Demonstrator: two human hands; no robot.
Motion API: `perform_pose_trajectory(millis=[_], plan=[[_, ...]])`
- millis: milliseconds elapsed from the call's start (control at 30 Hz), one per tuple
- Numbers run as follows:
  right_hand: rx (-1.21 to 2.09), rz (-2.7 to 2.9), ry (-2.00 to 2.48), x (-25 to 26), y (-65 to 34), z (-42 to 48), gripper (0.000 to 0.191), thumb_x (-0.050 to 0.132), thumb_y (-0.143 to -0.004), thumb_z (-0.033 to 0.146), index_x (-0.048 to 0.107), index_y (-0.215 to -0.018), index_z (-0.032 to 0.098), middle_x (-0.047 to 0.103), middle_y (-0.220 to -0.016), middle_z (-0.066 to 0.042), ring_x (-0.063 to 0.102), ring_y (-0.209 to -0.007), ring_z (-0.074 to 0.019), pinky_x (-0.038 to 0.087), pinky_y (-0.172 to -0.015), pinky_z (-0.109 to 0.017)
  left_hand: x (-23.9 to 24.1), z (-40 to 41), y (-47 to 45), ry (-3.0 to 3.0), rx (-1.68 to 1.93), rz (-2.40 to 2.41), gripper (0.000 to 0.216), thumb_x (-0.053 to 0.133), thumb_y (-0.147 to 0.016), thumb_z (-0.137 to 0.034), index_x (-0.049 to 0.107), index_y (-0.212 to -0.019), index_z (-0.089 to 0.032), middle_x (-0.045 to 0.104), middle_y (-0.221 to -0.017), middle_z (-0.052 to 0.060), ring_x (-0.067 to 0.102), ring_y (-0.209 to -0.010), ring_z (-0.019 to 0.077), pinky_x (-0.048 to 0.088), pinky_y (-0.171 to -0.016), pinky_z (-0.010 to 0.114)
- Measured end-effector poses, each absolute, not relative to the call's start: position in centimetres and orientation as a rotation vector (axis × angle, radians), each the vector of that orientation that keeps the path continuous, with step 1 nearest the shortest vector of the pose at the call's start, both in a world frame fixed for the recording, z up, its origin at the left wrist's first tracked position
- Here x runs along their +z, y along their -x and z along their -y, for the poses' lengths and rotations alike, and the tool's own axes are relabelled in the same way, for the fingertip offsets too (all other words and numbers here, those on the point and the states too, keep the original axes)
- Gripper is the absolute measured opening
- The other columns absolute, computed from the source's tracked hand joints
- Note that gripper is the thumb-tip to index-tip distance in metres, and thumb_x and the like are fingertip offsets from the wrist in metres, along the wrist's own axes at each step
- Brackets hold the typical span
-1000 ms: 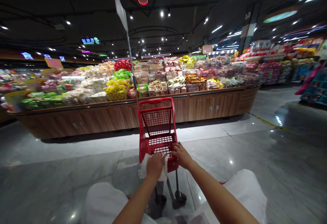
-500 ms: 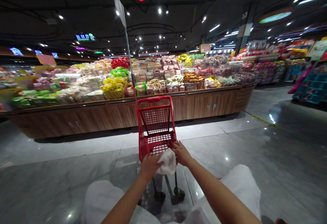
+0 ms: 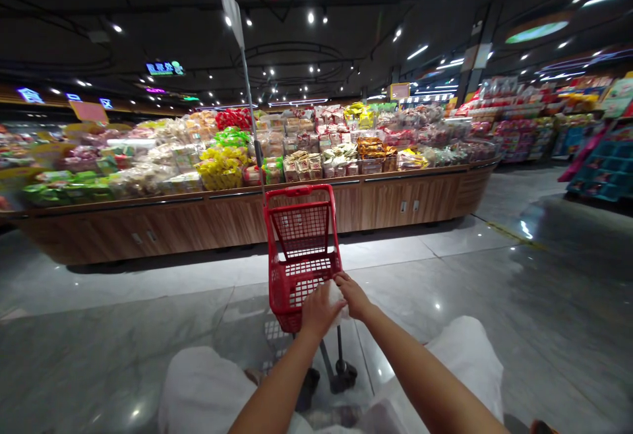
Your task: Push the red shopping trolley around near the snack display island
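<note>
A small red shopping cart (image 3: pixel 277 289) with a mesh basket stands in front of me, its near right corner under my hands. My left hand (image 3: pixel 319 309) has its fingers closed over a white cloth (image 3: pixel 337 294) on that corner; the cloth is crumpled and partly hidden by the hand. My right hand (image 3: pixel 352 295) is curled round the basket's right rim, right beside the cloth, with its fingertips at the rim. A thin pole with a white flag (image 3: pixel 230 5) rises at the cart's left side.
Behind the cart runs a long wood-panelled display counter (image 3: pixel 237 223) heaped with packaged snacks. Farther right are more stocked shelves (image 3: pixel 519 124) and a blue rack (image 3: pixel 603 163). Glossy grey floor (image 3: pixel 494 276) stretches around the cart. My white-clad knees flank its wheels (image 3: pixel 343 376).
My left hand has slid right along the near rim with the cloth, to beside my right hand. The right hand stays at the corner. The cart has hardly moved.
</note>
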State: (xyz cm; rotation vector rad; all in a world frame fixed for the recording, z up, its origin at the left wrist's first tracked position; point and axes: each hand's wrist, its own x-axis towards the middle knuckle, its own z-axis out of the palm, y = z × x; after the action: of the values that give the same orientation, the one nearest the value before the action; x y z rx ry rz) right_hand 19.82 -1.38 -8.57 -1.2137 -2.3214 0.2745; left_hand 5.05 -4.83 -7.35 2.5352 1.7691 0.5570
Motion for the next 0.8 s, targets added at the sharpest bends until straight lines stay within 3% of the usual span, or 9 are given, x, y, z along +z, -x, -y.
perform_pose_trajectory(millis=[167, 300, 433, 633, 800], plan=[[0.189, 2.431, 1.216, -8.6, -20.4, 1.3, 0.023, 0.074, -0.067, 0.034, 0.073, -0.086, 0.022, 0.061, -0.11, -0.008, 0.043, -0.121, -0.0281, 0.029, -0.106, -0.042, -7.0, 4.5, 0.7, -2.769, 0.225, -1.618, 0.046, 0.061, -0.087, -0.044, 0.052, -0.129, -0.028, 0.065, -0.113, 0.006, 0.062, -0.1, 0.0233, 0.047, -0.082, 0.032], [0.166, 2.409, 1.22, -8.5, -20.5, 1.7, 0.028, 0.077, -0.064, 0.039, 0.071, -0.087, 0.024, 0.06, -0.112, -0.007, 0.042, -0.124, -0.0281, 0.02, -0.109, -0.047, -6.3, 5.1, 5.9, -2.751, 0.232, -1.675, 0.038, 0.062, -0.086, -0.04, 0.057, -0.121, -0.027, 0.066, -0.111, 0.005, 0.062, -0.1, 0.0219, 0.047, -0.086, 0.032], [0.209, 2.367, 1.27, -8.3, -19.9, 2.2, 0.031, 0.076, -0.065, 0.043, 0.07, -0.089, 0.025, 0.059, -0.115, -0.007, 0.037, -0.13, -0.0295, 0.015, -0.111, -0.05, -5.2, 5.1, 4.1, -2.639, 0.091, -1.701, 0.04, 0.062, -0.086, -0.046, 0.058, -0.119, -0.024, 0.068, -0.112, 0.006, 0.063, -0.103, 0.0246, 0.046, -0.088, 0.035], [0.22, 2.325, 1.367, -8.1, -19.7, 2.4, 0.06, 0.066, -0.065, 0.02, 0.058, -0.124, 0.022, 0.055, -0.129, -0.012, 0.027, -0.139, -0.0274, 0.012, -0.114, -0.048, -4.3, 4.4, -6.2, -2.582, -0.026, -1.708, 0.042, 0.06, -0.088, -0.036, 0.05, -0.125, -0.02, 0.065, -0.114, 0.011, 0.063, -0.103, 0.0263, 0.047, -0.085, 0.036], [0.208, 2.4, 1.395, -7.9, -21.3, 1.8, 0.066, 0.064, -0.066, 0.017, 0.054, -0.13, 0.028, 0.053, -0.131, -0.01, 0.023, -0.141, -0.0278, 0.012, -0.113, -0.054, -5.1, 4.5, -3.3, -2.724, 0.072, -1.595, 0.027, 0.058, -0.089, -0.034, 0.057, -0.114, -0.023, 0.065, -0.109, 0.008, 0.063, -0.098, 0.0244, 0.048, -0.081, 0.036]])
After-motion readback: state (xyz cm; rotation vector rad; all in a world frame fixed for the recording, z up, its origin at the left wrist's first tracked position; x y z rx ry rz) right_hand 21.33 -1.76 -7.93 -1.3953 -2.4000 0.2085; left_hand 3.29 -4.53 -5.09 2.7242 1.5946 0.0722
